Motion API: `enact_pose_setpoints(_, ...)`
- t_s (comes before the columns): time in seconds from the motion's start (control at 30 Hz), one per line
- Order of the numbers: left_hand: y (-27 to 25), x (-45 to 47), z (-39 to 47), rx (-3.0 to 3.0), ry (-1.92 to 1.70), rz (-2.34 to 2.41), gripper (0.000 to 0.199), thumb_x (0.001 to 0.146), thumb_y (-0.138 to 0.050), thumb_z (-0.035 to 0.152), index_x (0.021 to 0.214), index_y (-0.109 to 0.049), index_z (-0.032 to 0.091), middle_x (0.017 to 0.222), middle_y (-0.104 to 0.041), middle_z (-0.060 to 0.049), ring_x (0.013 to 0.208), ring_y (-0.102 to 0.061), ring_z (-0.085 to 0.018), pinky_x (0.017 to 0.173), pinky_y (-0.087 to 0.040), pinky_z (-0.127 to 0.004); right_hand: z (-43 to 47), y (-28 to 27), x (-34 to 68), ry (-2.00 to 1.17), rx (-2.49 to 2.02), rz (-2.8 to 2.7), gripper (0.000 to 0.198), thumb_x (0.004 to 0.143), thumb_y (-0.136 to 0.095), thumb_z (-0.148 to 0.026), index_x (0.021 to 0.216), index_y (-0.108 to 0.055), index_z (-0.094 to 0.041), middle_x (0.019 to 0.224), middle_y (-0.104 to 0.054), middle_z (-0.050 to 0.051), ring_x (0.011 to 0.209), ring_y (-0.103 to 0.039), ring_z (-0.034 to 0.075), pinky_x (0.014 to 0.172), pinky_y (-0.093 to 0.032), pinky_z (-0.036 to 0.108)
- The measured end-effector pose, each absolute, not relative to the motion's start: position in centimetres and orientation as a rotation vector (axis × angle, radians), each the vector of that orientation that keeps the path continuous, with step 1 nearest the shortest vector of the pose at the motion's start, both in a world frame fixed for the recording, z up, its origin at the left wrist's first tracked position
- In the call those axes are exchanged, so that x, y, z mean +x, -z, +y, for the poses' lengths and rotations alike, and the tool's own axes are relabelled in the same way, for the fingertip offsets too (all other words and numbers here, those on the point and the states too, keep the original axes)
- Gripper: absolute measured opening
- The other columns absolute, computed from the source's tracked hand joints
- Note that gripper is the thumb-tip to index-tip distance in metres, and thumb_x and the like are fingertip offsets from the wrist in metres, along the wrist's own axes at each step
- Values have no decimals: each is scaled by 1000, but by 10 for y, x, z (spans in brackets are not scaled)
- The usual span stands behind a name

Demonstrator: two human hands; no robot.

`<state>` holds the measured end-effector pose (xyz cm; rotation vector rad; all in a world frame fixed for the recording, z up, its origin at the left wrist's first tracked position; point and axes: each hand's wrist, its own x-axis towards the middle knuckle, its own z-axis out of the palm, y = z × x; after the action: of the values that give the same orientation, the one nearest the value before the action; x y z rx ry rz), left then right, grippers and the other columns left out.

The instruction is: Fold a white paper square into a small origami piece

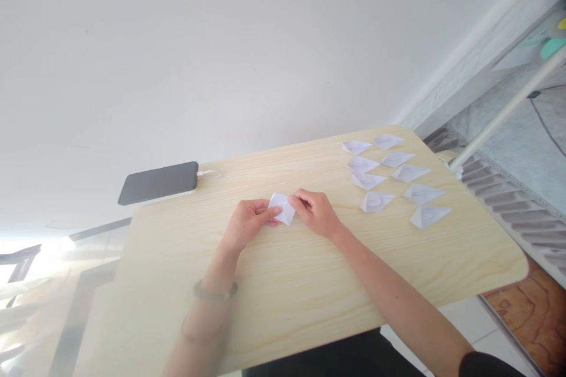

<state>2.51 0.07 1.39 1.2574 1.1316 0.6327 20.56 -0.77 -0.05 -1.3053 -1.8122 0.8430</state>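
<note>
Above the middle of the table, a small piece of folded white paper [286, 212] is between my hands. My left hand [248, 221] pinches it from the left, thumb lying on its face and fingers behind. At its upper right corner my right hand [315, 210] has thumb and forefinger closed on the edge, the other fingers curled in. Part of the paper is hidden by my fingertips. To the right lie several folded white paper pieces [378, 201], pointed at the ends, set out in two slanting columns.
The pale wooden table [283, 306] stands against a white wall [247, 59]. A dark grey power bank or phone-like slab [159, 182] with a short white cable [210, 173] lies at its back left. Beyond the right edge are a white pole [508, 109] and a pleated grey fabric edge [499, 194].
</note>
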Motion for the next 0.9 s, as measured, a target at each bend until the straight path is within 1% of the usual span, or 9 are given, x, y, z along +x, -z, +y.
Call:
enact_pose_setpoints(0.17,-8,26,2,1539,-733,1363,32,75,-59,41,96,-65,18,88,-69,-4,79,-64,-20,70,-51,-30,-5,7,201,-535,-1403,-1940,26,86,-43,-25,61,-47,-18,59,-47,-1,60,-43,12,60,-33,24)
enact_pose_setpoints(0.23,-5,26,3,1809,-797,1443,34,76,-60,39,105,-61,21,98,-66,-5,87,-61,-20,79,-49,-33,-4,10,199,-456,-1433,-1970,24,84,-46,-24,62,-48,-18,64,-50,1,67,-46,13,66,-36,25)
enact_pose_setpoints(0.3,-3,26,2,2087,-810,1450,39,76,-61,36,112,-57,24,110,-61,-6,101,-54,-22,89,-42,-37,-5,11,197,-395,-1472,-1985,20,82,-49,-25,63,-50,-18,70,-51,2,73,-48,15,71,-38,27)
enact_pose_setpoints(0.37,-2,26,-1,2285,-757,1463,37,78,-59,36,113,-57,25,116,-56,-6,109,-48,-23,93,-38,-40,-6,11,196,-356,-1508,-1988,17,81,-52,-27,67,-52,-18,76,-52,3,78,-49,16,74,-38,28)
enact_pose_setpoints(0.47,-2,27,-5,2424,-638,1537,31,82,-54,39,109,-60,26,117,-56,-6,109,-46,-25,90,-37,-40,-8,10,195,-330,-1536,-1998,13,80,-54,-29,75,-54,-18,82,-51,5,81,-49,18,75,-39,30)
enact_pose_setpoints(0.53,-4,28,-8,2472,-599,1566,33,82,-52,41,109,-59,25,117,-56,-7,109,-46,-25,88,-38,-39,-8,9,195,-318,-1542,-2016,11,81,-52,-29,78,-54,-18,84,-51,5,81,-49,18,75,-39,30)
enact_pose_setpoints(0.63,-7,32,-10,2494,-592,1626,37,80,-54,44,110,-59,23,115,-57,-8,106,-48,-26,86,-38,-38,-9,9,194,-298,-1546,-2047,10,82,-51,-27,77,-54,-19,84,-51,5,81,-48,18,75,-39,31)
enact_pose_setpoints(0.77,-11,35,-15,2490,-569,1689,32,79,-55,42,103,-62,23,110,-60,-8,103,-50,-25,84,-39,-37,-9,9,194,-290,-1563,-2053,11,82,-52,-28,76,-54,-19,81,-53,4,81,-48,18,75,-37,31)
enact_pose_setpoints(0.9,-7,35,-19,2524,-534,1697,34,80,-56,41,109,-60,23,115,-58,-8,107,-48,-26,86,-37,-39,-9,8,195,-309,-1572,-2060,14,83,-52,-31,76,-55,-18,82,-53,4,81,-48,18,76,-37,30)
